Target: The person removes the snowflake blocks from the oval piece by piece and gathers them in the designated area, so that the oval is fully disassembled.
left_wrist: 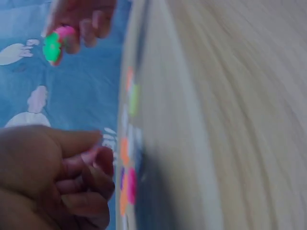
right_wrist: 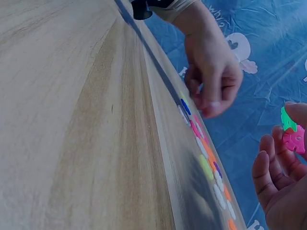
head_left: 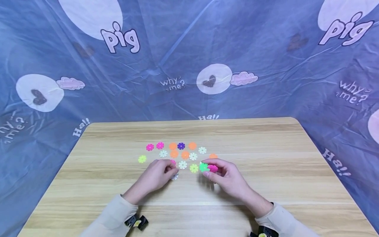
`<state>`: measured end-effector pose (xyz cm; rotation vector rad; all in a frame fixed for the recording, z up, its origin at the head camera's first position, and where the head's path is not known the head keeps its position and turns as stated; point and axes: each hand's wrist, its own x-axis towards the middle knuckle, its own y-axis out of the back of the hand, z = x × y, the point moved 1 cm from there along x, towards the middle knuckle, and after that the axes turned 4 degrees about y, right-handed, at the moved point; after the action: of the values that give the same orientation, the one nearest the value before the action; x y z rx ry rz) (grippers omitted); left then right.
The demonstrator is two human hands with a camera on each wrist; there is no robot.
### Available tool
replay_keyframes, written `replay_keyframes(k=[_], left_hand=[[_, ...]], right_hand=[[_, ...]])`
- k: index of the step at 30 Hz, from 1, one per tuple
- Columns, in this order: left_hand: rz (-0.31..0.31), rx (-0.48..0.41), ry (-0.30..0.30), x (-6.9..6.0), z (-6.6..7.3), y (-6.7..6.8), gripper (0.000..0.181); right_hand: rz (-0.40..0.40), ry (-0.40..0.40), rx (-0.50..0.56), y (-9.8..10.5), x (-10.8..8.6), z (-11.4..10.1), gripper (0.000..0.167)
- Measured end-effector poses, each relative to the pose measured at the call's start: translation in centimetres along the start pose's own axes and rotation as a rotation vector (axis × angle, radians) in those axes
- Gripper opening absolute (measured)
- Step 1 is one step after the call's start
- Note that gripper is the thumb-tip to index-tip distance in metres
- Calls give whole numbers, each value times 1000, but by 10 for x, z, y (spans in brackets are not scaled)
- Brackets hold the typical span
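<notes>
My right hand (head_left: 229, 177) is raised above the table, pinching a green notched plastic disc (head_left: 203, 167) and a pink one (head_left: 212, 168) between thumb and fingers. The two discs look slotted together, and both show in the left wrist view too. My left hand (head_left: 157, 174) hovers over the near left of the scattered discs. Its fingers (left_wrist: 84, 187) are loosely curled, with nothing visible between them and the thumb. Beneath it, a pink disc (head_left: 173, 162) and a white disc (head_left: 175, 177) are partly covered.
Several flat notched discs lie on the wooden table (head_left: 189, 217): a purple disc (head_left: 181, 146), an orange disc (head_left: 192, 145), a yellow disc (head_left: 142, 159), a white disc (head_left: 182, 165) and others. A blue printed cloth (head_left: 177, 42) hangs around the table's back and sides.
</notes>
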<state>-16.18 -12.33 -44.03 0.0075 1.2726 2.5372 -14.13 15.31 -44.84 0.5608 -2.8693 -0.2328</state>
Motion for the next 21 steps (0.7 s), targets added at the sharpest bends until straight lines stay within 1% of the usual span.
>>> replay_keyframes(k=[3,5,8,10,13,17,21], left_hand=[[-44,-135,-38,-1,8,2,21],[-80,-238,-48,-2,14,3,22],[-121,-365,-46,-2,21,3,25],[-141,-426,-38,-1,26,1,26],[-159,-483,-31,0,31,-2,26],[-180,-519,-38,2,35,-4,23],[-186,-534,-49,3,33,-3,22]], right_hand=[[1,14,7,-2,1,-2,37],[3,24,8,-4,2,-3,37],[4,37,8,-7,4,-3,37],[2,42,4,-9,5,-4,37],[-6,48,-6,-13,6,-5,37],[-21,40,-22,-17,8,-7,39],[-28,29,-41,-17,8,-7,40]])
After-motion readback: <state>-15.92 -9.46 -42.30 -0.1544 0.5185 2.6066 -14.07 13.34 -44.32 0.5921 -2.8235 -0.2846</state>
